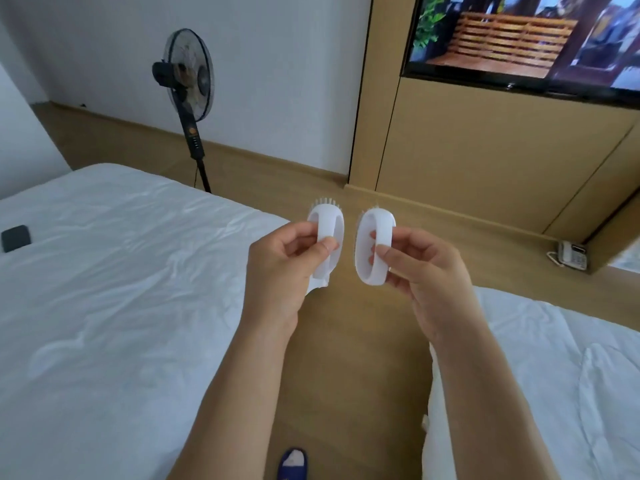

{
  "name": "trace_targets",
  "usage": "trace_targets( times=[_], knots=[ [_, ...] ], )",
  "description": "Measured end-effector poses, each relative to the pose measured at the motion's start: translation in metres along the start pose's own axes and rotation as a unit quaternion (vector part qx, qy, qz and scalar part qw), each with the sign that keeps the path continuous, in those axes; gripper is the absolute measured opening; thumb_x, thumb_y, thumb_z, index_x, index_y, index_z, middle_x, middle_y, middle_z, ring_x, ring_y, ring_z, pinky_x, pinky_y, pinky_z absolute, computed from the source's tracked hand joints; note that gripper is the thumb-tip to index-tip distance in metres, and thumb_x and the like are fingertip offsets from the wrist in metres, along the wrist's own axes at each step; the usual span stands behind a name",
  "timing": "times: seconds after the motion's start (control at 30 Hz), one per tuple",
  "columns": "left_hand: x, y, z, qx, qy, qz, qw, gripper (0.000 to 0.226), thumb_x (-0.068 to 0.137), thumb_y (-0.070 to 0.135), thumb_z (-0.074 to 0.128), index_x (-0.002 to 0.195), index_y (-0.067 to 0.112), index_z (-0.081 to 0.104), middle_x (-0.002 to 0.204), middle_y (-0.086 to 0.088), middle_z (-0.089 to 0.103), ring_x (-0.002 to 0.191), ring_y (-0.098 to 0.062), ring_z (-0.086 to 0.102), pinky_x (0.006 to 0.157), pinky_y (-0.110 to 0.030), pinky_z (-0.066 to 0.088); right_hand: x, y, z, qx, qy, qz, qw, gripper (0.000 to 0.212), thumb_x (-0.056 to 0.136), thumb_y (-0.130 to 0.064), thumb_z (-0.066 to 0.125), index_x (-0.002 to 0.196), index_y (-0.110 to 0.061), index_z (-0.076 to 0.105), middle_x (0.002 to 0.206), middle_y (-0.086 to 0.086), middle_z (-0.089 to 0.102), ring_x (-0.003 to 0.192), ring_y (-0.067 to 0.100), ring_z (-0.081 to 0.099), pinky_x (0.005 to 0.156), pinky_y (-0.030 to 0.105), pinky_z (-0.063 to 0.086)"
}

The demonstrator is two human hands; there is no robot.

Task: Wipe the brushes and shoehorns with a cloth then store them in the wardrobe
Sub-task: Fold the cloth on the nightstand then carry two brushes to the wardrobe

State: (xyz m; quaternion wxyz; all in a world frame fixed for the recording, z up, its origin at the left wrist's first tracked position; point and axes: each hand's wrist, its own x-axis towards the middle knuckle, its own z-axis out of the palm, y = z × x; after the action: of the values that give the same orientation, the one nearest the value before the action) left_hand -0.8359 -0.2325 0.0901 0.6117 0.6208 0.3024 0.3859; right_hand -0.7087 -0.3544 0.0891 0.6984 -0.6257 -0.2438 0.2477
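Brushes, two of them, both white oval plastic with a loop strap handle across the back and short bristles on the far face, held up in mid-air over the wood floor (349, 358) strip between the two white-sheeted beds. Left hand (277, 268) pinches the left white oval brush (328, 225) by its strap, thumb on top of the strap, fingers curled behind. Right hand (420, 268) pinches the right white oval brush (377, 244) the same way, thumb on the strap, fingertips showing through the loop. Key relation: both brushes stand with long axis roughly upright, tilted a bit away from the person, backs toward the camera, bristles pointing away toward the wood wall panel (485, 161); they sit side by side, near but apart, each above and forward of its own fingers. Neither rests on anything. Small white scrap hangs below the left palm, could be the cloth, too hidden to tell. No wardrobe in view. Judgement: next step is wiping or carrying off to store, and each hand is already full, so one brush likely has to be set down on a bed edge first; left bed (104, 271) edge is nearest the left hand, right bed (554, 375) edge nearest the right.
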Motion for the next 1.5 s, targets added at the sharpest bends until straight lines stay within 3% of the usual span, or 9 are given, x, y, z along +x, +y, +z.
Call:
trace_targets(
  times=[0.17, 0.4, 0.6, 0.73, 0.87, 1.03, 1.33, 1.5],
  knots=[
    [0.085, -0.006, 0.01, -0.021, -0.027, -0.013, 0.999, 0.019, 0.082, 0.014, 0.077, 0.1, 0.021, 0.075, 0.091, 0.004, 0.077, 0.09, -0.01, 0.072, 0.084, -0.03, 0.057, 0.071, -0.002, 0.016, -0.005, 0.035, 0.013, 0.999, 0.019, 0.09, -0.004, 0.069, 0.109, -0.007, 0.073, 0.098, 0.014, 0.076, 0.087, 0.022, 0.072, 0.086, 0.046, 0.056],
    [0.173, -0.016, 0.029, -0.016, -0.08, -0.003, 0.997, 0.019, 0.084, 0.016, 0.076, 0.101, 0.023, 0.074, 0.088, 0.009, 0.077, 0.086, -0.002, 0.071, 0.075, -0.016, 0.057, 0.145, -0.001, 0.023, -0.002, 0.086, 0.017, 0.996, 0.02, 0.091, -0.006, 0.069, 0.11, -0.009, 0.073, 0.102, 0.015, 0.076, 0.091, 0.024, 0.074, 0.094, 0.058, 0.053],
    [0.225, -0.033, 0.06, -0.042, -0.109, -0.012, 0.993, 0.019, 0.081, 0.016, 0.078, 0.098, 0.024, 0.075, 0.088, 0.007, 0.077, 0.085, -0.004, 0.072, 0.07, -0.012, 0.053, 0.2, 0.007, 0.009, 0.014, 0.114, 0.024, 0.993, 0.02, 0.09, -0.003, 0.069, 0.11, -0.007, 0.073, 0.104, 0.017, 0.074, 0.086, 0.021, 0.074, 0.091, 0.051, 0.057],
    [0.262, -0.046, 0.086, -0.04, -0.105, -0.015, 0.994, 0.018, 0.08, 0.017, 0.079, 0.091, 0.03, 0.075, 0.086, 0.009, 0.077, 0.082, -0.001, 0.071, 0.066, -0.01, 0.052, 0.246, 0.018, -0.006, 0.026, 0.109, 0.029, 0.993, 0.019, 0.09, -0.003, 0.069, 0.108, -0.008, 0.074, 0.101, 0.015, 0.075, 0.084, 0.019, 0.073, 0.086, 0.044, 0.059],
    [0.304, -0.056, 0.119, -0.035, -0.093, -0.013, 0.995, 0.019, 0.078, 0.019, 0.081, 0.094, 0.03, 0.077, 0.088, 0.007, 0.078, 0.086, -0.006, 0.073, 0.069, -0.017, 0.055, 0.306, 0.026, -0.029, 0.038, 0.086, 0.025, 0.995, 0.018, 0.09, -0.006, 0.07, 0.108, -0.009, 0.074, 0.099, 0.011, 0.076, 0.085, 0.018, 0.074, 0.075, 0.033, 0.058],
    [0.362, -0.057, 0.177, -0.026, -0.066, -0.008, 0.997, 0.02, 0.08, 0.017, 0.079, 0.098, 0.026, 0.077, 0.088, 0.005, 0.078, 0.086, -0.006, 0.073, 0.073, -0.016, 0.057, 0.398, 0.024, -0.065, 0.035, 0.042, 0.029, 0.998, 0.018, 0.09, -0.008, 0.07, 0.107, -0.011, 0.075, 0.094, 0.007, 0.077, 0.087, 0.018, 0.074, 0.082, 0.041, 0.059],
    [0.454, -0.067, 0.288, -0.049, -0.015, -0.039, 0.998, 0.021, 0.081, 0.012, 0.078, 0.099, 0.021, 0.076, 0.088, 0.004, 0.078, 0.084, -0.005, 0.073, 0.068, -0.011, 0.053, 0.527, 0.012, -0.138, 0.028, 0.002, 0.045, 0.999, 0.018, 0.09, -0.012, 0.071, 0.106, -0.016, 0.076, 0.099, 0.007, 0.077, 0.092, 0.02, 0.072, 0.079, 0.036, 0.056],
    [0.503, -0.079, 0.326, -0.055, -0.007, -0.044, 0.997, 0.024, 0.079, 0.012, 0.079, 0.102, 0.018, 0.076, 0.089, 0.001, 0.078, 0.083, -0.008, 0.073, 0.068, -0.015, 0.055, 0.585, 0.018, -0.159, 0.043, 0.002, 0.06, 0.997, 0.018, 0.089, -0.01, 0.072, 0.106, -0.015, 0.076, 0.1, 0.008, 0.076, 0.092, 0.02, 0.072, 0.079, 0.036, 0.056]
  ],
)
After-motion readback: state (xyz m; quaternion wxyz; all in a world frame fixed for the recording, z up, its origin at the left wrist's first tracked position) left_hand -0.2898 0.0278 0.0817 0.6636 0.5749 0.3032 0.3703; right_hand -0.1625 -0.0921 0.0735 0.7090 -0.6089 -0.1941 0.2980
